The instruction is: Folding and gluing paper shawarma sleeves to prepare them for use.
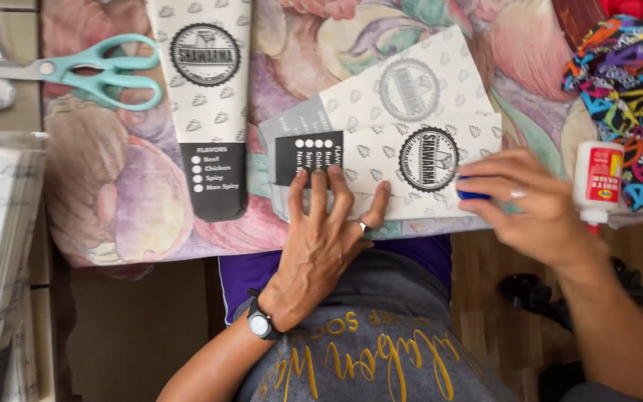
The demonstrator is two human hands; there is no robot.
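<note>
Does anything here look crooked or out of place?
Mostly the white glue bottle: it stands nozzle down at the board's right edge. The paper sleeves under the left hand lie fanned at angles. The right hand holds something blue. Nothing spilled.

Teal scissors (pixel 91 71) lie far to my left; a glue bottle (pixel 597 182) stands beside colourful patterned fabric (pixel 630 104).

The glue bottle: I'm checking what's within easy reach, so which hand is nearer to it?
Right. The right hand sits just beside the glue bottle, holding a small blue thing. The left hand presses flat on the paper sleeve, farther off.
</note>
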